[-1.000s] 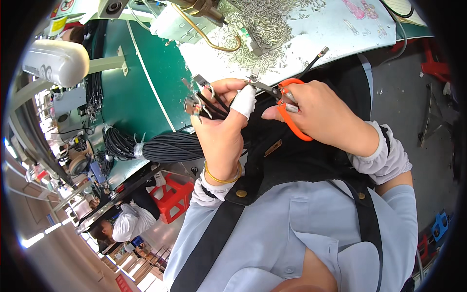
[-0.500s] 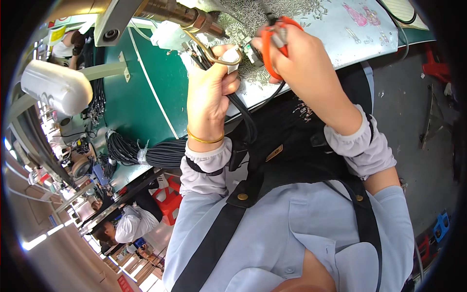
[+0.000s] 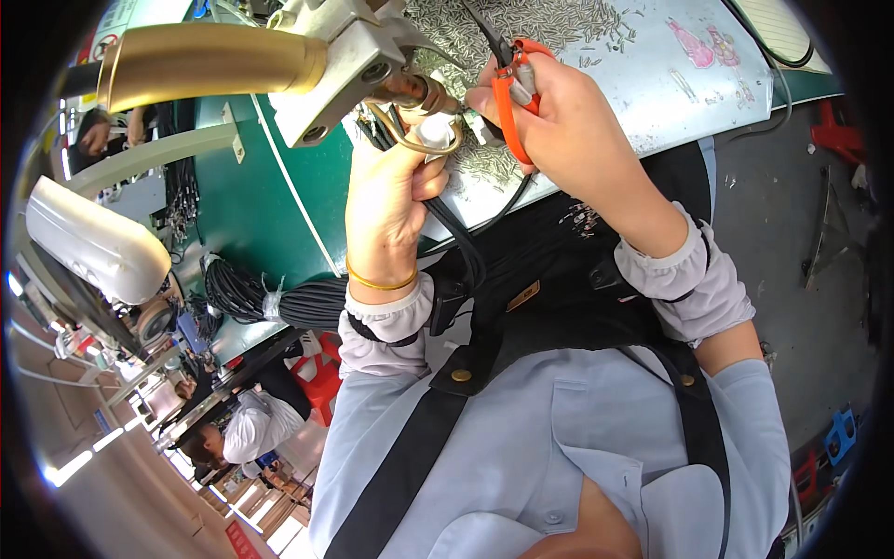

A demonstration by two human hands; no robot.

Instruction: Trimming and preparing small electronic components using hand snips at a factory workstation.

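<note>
One machine head [image 3: 326, 79], brass and grey, above the green worktop [image 3: 251, 205]; one bent brass tube [image 3: 430, 151] at its nozzle. Left hand [image 3: 386, 200], just below the machine head, grips several black cables [image 3: 459, 238], overlapping, no firm count; one white wrap [image 3: 436, 130] on its thumb, partly behind the tube. Right hand [image 3: 563, 121], right of the machine head, is closed around one pair of orange-handled pliers [image 3: 504, 107]. Metal pins [image 3: 577, 33], too many to count, right of the machine head on one pale board [image 3: 689, 107]. One cable coil [image 3: 321, 303] below the machine head.
</note>
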